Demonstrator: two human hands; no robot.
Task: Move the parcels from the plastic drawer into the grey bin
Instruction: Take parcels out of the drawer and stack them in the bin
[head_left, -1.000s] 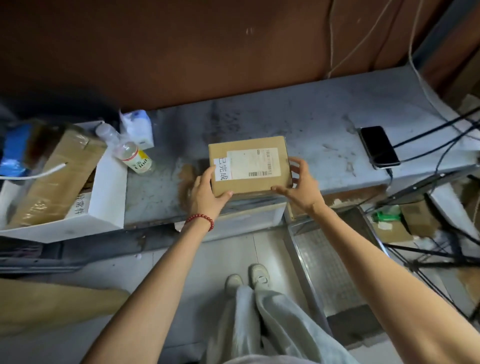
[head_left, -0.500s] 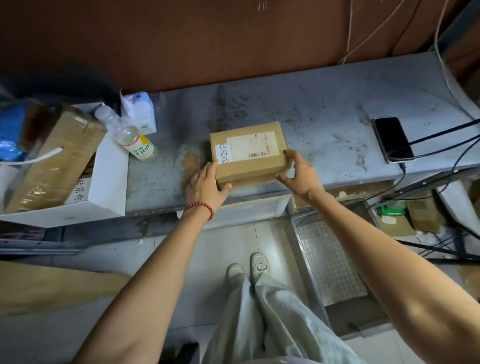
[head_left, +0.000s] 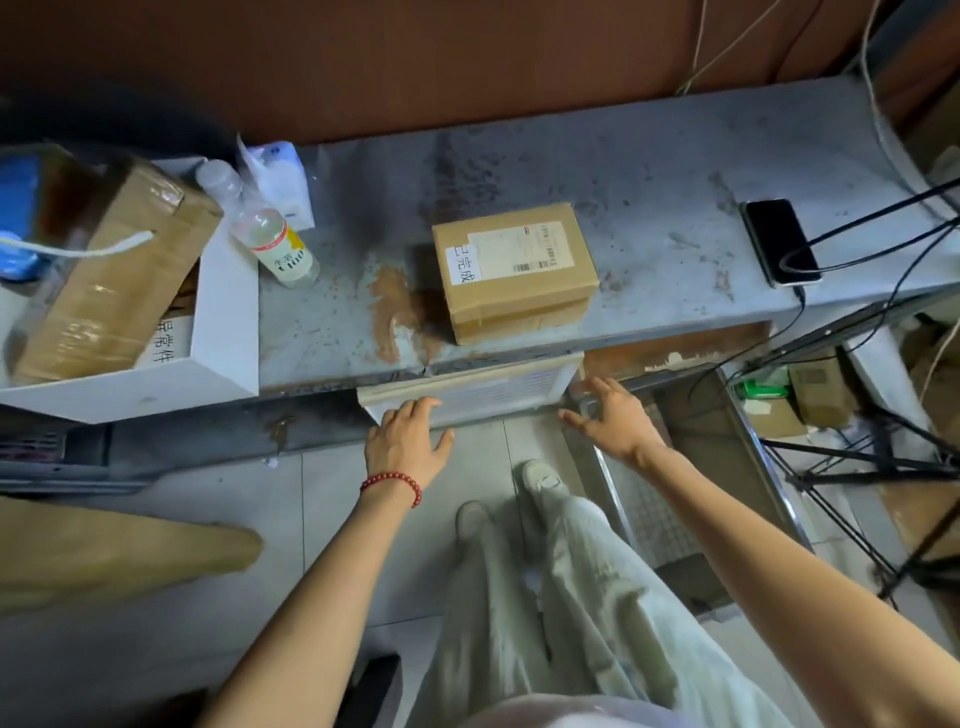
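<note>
Both hands off parcel (head_left: 514, 265) and lowered: left hand (head_left: 405, 441), right hand (head_left: 613, 421), fingers spread, empty, at plastic drawer (head_left: 483, 387) front, frame centre; parcel rests on counter (head_left: 649, 171), bin transfer seemingly pending.

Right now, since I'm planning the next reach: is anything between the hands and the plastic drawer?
Nothing visible. The left hand is at the front of the plastic drawer, the right hand open beside its right corner. The drawer's inside is hidden under the table.
</note>
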